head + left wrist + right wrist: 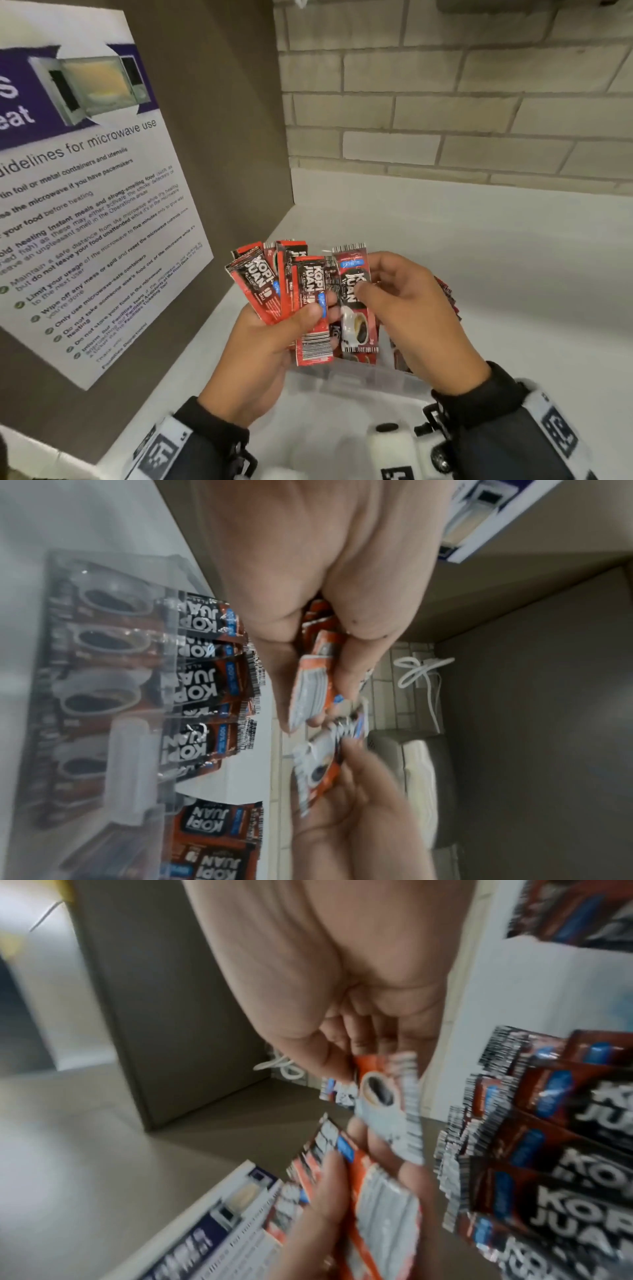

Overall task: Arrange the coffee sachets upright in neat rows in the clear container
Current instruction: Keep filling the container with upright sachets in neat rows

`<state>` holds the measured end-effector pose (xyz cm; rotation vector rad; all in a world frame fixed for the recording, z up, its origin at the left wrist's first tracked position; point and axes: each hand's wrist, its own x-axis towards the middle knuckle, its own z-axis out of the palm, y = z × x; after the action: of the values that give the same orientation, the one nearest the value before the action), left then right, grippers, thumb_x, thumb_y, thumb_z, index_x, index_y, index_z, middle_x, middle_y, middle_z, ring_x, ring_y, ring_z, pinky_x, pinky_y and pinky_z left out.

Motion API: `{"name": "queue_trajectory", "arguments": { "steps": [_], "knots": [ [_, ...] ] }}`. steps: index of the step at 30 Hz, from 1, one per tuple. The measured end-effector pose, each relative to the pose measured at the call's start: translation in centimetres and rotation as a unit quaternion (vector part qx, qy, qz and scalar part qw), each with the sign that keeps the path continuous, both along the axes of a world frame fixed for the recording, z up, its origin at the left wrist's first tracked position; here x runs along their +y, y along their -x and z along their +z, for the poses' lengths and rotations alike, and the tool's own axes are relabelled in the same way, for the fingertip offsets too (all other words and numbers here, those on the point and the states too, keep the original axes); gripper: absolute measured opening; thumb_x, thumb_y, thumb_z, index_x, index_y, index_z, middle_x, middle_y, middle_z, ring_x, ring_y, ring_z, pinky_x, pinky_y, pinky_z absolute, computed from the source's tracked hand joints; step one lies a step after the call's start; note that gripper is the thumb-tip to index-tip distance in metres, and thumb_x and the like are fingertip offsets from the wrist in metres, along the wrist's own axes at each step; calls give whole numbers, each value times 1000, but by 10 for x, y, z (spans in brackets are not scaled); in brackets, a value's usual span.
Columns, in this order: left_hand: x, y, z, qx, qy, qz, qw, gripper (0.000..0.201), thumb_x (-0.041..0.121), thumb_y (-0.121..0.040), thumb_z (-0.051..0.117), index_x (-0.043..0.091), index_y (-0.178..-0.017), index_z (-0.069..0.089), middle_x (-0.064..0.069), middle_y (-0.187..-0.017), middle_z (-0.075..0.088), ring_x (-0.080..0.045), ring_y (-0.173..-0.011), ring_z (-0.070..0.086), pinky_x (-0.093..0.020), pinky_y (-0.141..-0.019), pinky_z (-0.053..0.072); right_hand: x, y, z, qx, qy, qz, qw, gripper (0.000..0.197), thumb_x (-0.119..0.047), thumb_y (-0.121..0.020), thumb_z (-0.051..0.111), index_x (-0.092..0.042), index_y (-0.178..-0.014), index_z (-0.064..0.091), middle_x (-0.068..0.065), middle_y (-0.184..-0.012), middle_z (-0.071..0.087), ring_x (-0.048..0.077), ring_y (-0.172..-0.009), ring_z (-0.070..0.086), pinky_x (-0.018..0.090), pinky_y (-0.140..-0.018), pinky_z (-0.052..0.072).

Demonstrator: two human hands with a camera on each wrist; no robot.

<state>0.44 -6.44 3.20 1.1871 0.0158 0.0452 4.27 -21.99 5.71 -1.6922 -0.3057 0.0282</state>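
My left hand [274, 346] grips a fanned bundle of red and black coffee sachets [274, 284] above the clear container [370, 380], thumb pressed on the front one. To the right, my right hand [407, 315] pinches a single sachet [356, 308] with a coffee cup picture, held upright next to the bundle. Inside the clear container [113, 669] several sachets [202, 669] stand upright in a row, tops above the rim. The right wrist view shows the pinched sachet [383, 1096] and the standing row [555, 1150], blurred.
A grey side panel with a microwave guidelines poster [85, 212] stands at the left. A brick wall [445, 102] rises behind the white counter [479, 257]. A further sachet [219, 823] stands outside the container's near wall.
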Motion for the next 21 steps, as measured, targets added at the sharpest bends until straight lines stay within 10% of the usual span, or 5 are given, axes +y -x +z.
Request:
{"name": "queue_trajectory", "arguments": {
  "steps": [10, 18, 21],
  "knots": [
    [-18, -4, 6, 6, -7, 50, 999, 18, 12, -71, 65, 15, -86, 73, -10, -81, 73, -20, -70, 70, -29, -54, 56, -28, -4, 8, 83, -151, 32, 984, 44, 13, -85, 55, -18, -117, 54, 6, -86, 68, 20, -70, 67, 33, -55, 55],
    [9, -8, 2, -19, 5, 67, 998, 53, 32, -44, 91, 14, -90, 73, -9, -81, 71, -18, -69, 70, -29, -53, 55, -72, -32, 60, -93, 43, -64, 993, 30, 5, -84, 60, -24, -87, 62, 0, -79, 68, 13, -62, 58, 25, -54, 51],
    [19, -6, -4, -13, 16, 75, 997, 34, 23, -55, 77, 15, -88, 73, -7, -81, 72, -17, -66, 70, -28, -51, 55, -83, -50, 64, -119, 140, -62, 981, 20, -1, -86, 62, -20, -82, 62, 7, -84, 69, 16, -61, 60, 28, -61, 53]
  ]
}}
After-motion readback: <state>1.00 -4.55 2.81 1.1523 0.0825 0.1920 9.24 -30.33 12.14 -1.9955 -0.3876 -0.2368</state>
